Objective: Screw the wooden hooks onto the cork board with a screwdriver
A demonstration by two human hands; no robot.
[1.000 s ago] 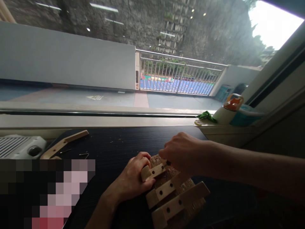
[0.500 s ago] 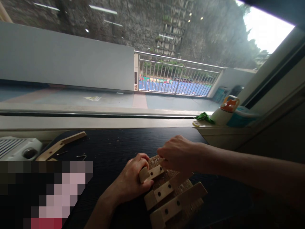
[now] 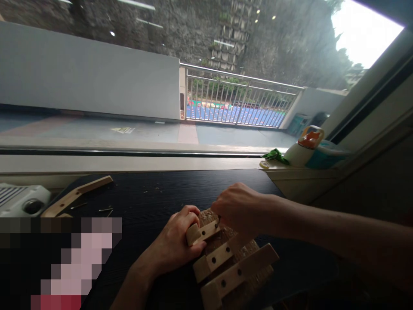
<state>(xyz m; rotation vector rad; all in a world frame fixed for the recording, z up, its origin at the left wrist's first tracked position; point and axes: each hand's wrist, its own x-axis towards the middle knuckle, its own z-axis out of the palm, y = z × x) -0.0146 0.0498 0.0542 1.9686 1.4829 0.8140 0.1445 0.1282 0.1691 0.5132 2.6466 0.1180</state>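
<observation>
A wooden assembly (image 3: 230, 262) of three pale slats with holes, fixed across a rough board, lies on the black table (image 3: 151, 193). My left hand (image 3: 176, 243) is closed around the end of the farthest slat (image 3: 203, 233). My right hand (image 3: 240, 209) is pinched over the same slat, its fingertips holding a small dark thing at a hole; I cannot make out what it is.
A loose wooden strip (image 3: 75, 196) and a few small nails or screws (image 3: 106, 210) lie at the table's back left, beside a white device (image 3: 21, 201). On the window sill at right stand a white and orange container (image 3: 306, 148) and a green scrap (image 3: 273, 156).
Both hands stay on the farthest slat. My right hand's fingertips shift slightly at the hole. The view has tilted a little.
</observation>
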